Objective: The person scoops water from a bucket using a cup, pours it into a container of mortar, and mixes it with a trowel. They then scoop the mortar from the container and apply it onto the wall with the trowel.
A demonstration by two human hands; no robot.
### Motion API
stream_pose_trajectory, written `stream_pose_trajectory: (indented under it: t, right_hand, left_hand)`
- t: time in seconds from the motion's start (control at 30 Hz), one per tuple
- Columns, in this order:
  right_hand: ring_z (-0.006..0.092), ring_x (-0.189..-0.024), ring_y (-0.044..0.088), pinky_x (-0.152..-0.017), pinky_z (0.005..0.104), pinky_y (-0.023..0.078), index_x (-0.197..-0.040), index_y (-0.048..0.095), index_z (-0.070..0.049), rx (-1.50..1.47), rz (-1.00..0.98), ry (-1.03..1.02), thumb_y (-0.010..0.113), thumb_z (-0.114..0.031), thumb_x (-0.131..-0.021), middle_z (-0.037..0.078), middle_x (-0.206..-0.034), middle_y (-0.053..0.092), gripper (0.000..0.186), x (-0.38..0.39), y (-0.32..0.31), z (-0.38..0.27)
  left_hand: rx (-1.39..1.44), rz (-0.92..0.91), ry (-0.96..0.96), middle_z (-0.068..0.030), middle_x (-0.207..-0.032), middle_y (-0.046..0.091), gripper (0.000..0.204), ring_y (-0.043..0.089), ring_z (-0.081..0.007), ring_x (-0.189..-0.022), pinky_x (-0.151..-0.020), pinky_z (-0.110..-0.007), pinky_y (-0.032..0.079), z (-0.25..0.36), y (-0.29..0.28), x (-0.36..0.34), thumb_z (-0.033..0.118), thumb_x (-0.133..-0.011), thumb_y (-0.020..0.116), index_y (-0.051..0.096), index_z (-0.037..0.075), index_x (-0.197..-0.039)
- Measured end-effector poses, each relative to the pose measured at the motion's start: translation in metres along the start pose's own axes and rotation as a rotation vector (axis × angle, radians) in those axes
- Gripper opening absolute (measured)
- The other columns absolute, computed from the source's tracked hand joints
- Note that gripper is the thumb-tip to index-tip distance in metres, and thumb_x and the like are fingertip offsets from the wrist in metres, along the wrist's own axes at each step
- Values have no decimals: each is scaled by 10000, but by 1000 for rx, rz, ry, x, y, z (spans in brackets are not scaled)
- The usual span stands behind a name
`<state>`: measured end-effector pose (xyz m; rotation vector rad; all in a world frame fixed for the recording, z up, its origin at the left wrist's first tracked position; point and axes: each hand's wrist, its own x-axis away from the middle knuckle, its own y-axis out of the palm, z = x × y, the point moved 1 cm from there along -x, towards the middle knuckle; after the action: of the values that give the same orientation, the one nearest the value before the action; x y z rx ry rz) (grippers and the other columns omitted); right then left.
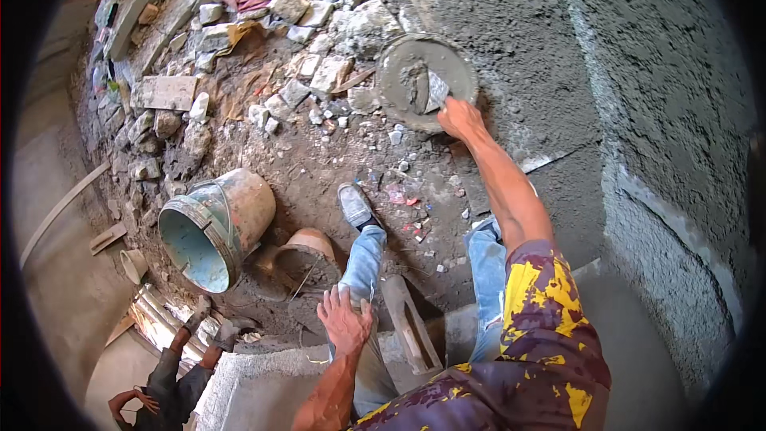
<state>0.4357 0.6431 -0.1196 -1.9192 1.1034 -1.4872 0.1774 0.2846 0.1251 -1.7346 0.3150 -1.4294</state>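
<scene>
Standing near the rough grey wall, the round pan is likely heavy, best lifted by opposite sides of its rim; the mortar inside looks soft and slippery. The left hand rests spread on the left leg. The right hand is closed around the trowel, its blade at the mortar, probably stiff and light; the mostly hidden handle gives the surest hold.
</scene>
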Motion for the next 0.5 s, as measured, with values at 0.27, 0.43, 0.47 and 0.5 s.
stream_pose_trajectory:
  t: [0.27, 0.43, 0.47, 0.5]
  right_hand:
    - [468, -859, 622, -737, 533, 482, -996, 594, -95, -301, 120, 134, 620, -374, -860, 234, -891, 670, 312, 77, 12, 17]
    - [401, -826, 636, -710, 499, 497, -925, 604, -109, -283, 327, 106, 622, -302, -790, 184, -869, 660, 236, 102, -39, 6]
    - [397, -818, 636, -696, 490, 498, -933, 608, -104, -331, 298, 138, 599, -285, -798, 182, -873, 656, 226, 114, -52, -19]
    - [404, -809, 631, -685, 491, 500, -925, 606, -94, -381, 327, 67, 585, -251, -799, 180, -880, 652, 202, 123, -60, -30]
  left_hand:
    - [75, 34, 58, -167, -1373, 488, 575, 386, -351, -1323, -1111, -524, 228, -34, -2, -5, 378, -802, 614, 552, 61, -1277]
    - [13, 43, 97, -153, -1336, 520, 550, 406, -341, -1306, -1100, -515, 249, -18, 14, -2, 371, -798, 631, 573, 77, -1259]
    - [-24, 78, 92, -152, -1339, 518, 548, 415, -337, -1297, -1087, -510, 263, -27, 16, 6, 375, -805, 629, 572, 75, -1260]
    - [-23, 91, 100, -152, -1328, 527, 540, 428, -337, -1284, -1075, -509, 275, -27, 17, 12, 380, -813, 620, 574, 72, -1255]
